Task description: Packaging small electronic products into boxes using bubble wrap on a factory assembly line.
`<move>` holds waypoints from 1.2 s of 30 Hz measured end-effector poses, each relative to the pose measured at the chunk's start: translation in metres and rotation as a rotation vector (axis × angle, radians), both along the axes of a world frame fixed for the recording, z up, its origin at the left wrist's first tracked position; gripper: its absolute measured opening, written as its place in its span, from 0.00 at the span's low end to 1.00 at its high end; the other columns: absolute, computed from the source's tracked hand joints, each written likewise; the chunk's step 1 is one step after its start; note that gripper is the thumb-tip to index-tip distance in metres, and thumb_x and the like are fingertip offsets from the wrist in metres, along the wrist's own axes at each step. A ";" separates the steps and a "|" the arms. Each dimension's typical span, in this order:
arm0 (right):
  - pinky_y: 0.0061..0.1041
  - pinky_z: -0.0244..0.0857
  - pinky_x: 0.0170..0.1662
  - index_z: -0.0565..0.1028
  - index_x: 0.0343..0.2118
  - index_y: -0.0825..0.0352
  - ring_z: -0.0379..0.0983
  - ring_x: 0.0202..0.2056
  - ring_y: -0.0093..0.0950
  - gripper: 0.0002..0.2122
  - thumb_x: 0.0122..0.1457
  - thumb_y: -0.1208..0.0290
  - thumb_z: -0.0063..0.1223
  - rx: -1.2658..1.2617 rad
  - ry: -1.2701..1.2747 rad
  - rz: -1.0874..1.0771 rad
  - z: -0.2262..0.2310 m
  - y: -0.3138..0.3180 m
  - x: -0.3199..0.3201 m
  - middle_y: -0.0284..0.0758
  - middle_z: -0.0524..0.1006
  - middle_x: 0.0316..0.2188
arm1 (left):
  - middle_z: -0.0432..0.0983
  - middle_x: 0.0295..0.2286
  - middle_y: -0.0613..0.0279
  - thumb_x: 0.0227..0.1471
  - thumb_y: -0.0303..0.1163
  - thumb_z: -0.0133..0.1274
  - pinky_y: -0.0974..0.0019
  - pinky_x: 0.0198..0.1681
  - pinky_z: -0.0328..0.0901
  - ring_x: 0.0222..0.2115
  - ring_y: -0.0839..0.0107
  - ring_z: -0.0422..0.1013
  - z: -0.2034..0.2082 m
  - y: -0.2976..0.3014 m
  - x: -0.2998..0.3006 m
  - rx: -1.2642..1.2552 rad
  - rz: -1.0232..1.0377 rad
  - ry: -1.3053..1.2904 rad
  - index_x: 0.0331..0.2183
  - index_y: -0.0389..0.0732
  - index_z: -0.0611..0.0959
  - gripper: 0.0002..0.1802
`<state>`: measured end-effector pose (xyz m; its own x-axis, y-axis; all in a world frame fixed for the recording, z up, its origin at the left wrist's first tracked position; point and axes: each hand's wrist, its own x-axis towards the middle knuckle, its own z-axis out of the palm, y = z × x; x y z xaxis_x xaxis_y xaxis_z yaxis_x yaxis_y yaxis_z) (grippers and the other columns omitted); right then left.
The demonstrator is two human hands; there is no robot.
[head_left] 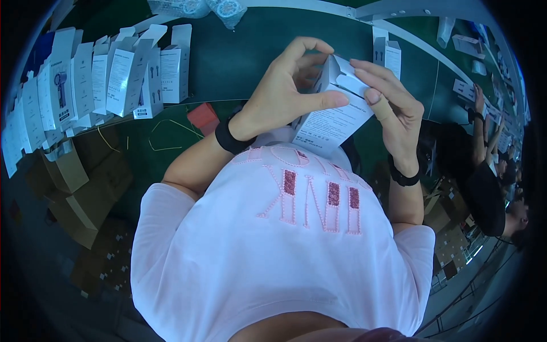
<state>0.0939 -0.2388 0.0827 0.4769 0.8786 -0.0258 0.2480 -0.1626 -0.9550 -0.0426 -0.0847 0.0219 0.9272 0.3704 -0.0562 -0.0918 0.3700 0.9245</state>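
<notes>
A small white printed carton [327, 128] stands tilted in front of my chest, its top end facing away from me. My left hand [288, 94] grips its left side, thumb across the printed face and fingers around the far edge. On the other side my right hand [393, 105] has thumb and fingers bent over the top end, at the flaps. The flaps look partly folded in, with a dark gap beside them. Whatever lies inside the carton is hidden.
Several white cartons [122, 80] with raised flaps stand along the table's left side. Another carton [392, 60] stands right of my hands. Bubble-wrapped items [228, 10] lie at the far edge. Brown cardboard boxes [85, 199] sit below left. A co-worker [476, 171] is at the right.
</notes>
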 end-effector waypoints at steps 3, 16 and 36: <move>0.24 0.63 0.46 0.78 0.45 0.67 0.70 0.46 0.28 0.13 0.57 0.72 0.53 -0.032 -0.137 0.052 0.003 -0.006 0.007 0.40 0.75 0.45 | 0.74 0.39 0.58 0.40 0.33 0.68 0.68 0.39 0.68 0.38 0.71 0.72 0.000 -0.005 0.011 -0.046 -0.055 -0.008 0.45 0.40 0.73 0.30; 0.22 0.63 0.48 0.77 0.45 0.68 0.68 0.47 0.27 0.12 0.59 0.74 0.51 -0.010 0.199 -0.139 -0.006 -0.085 0.043 0.39 0.72 0.48 | 0.74 0.39 0.61 0.42 0.30 0.66 0.70 0.41 0.68 0.38 0.73 0.72 -0.013 -0.061 0.076 -0.113 -0.283 -0.001 0.47 0.40 0.74 0.28; 0.29 0.60 0.53 0.76 0.46 0.68 0.67 0.52 0.33 0.13 0.60 0.70 0.48 -0.042 0.037 -0.137 -0.019 -0.182 0.122 0.42 0.73 0.48 | 0.61 0.54 0.48 0.46 0.20 0.59 0.61 0.54 0.59 0.55 0.65 0.59 -0.015 -0.161 0.147 -0.149 -0.256 0.008 0.39 0.40 0.76 0.16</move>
<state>0.2159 -0.4204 0.0638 0.5901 0.8033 -0.0811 0.1859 -0.2329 -0.9546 0.1046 -0.2458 0.0072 0.9887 0.1117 -0.1000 0.0290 0.5122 0.8584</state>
